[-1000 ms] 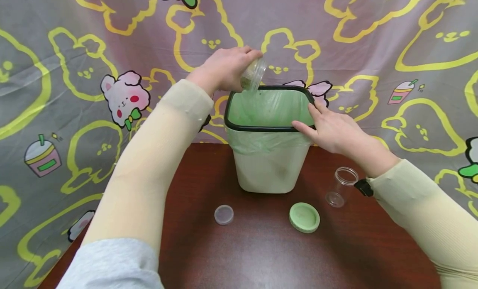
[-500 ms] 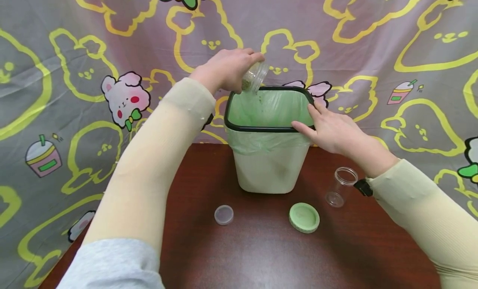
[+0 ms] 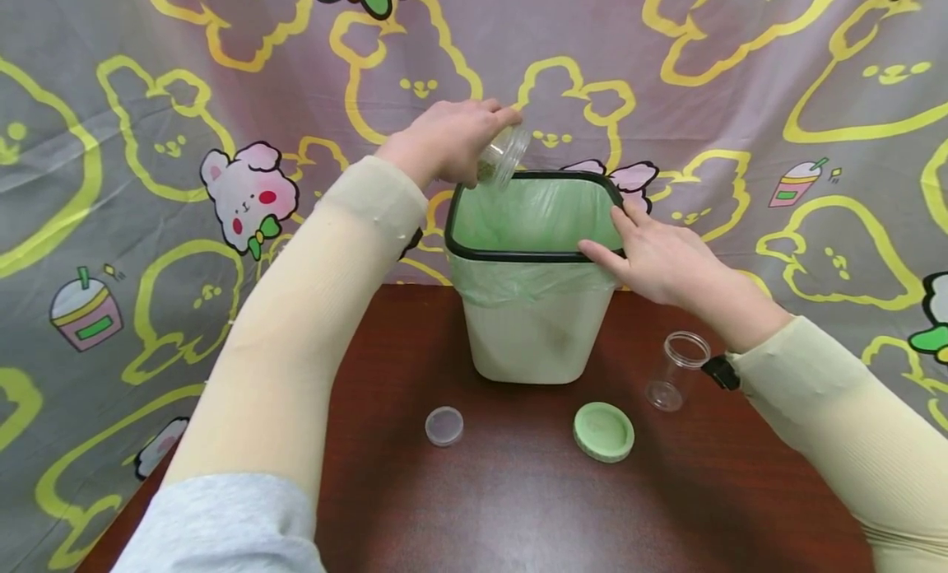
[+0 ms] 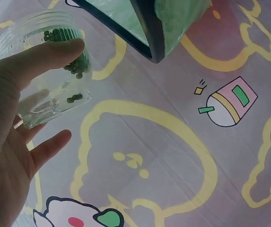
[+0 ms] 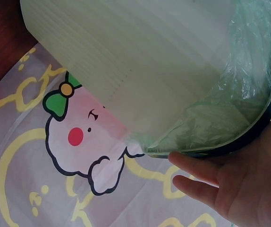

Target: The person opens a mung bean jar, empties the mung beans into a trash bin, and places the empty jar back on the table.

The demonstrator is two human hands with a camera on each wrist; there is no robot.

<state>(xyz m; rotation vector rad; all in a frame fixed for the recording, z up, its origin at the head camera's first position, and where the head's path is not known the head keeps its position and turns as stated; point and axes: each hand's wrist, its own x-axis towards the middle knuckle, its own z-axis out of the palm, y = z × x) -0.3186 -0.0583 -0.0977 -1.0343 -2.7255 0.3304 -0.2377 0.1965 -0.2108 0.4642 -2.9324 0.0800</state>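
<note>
My left hand grips a clear plastic jar and holds it tilted over the left back part of the trash can. Small round green beans lie inside the jar, some along its lower side. In the left wrist view the thumb lies across the jar wall. The white trash can stands upright, lined with a thin green bag under a black rim. My right hand rests on the rim's right front corner, its fingers and thumb fairly straight.
On the brown table, a clear jar without a lid stands right of the can. A light green round lid and a small translucent lid lie in front. A patterned curtain hangs close behind.
Half a second ago, a few beans were dropping from the jar's mouth into the bag; now none show in the air. The left hand has shifted only slightly. My right hand stays put.
</note>
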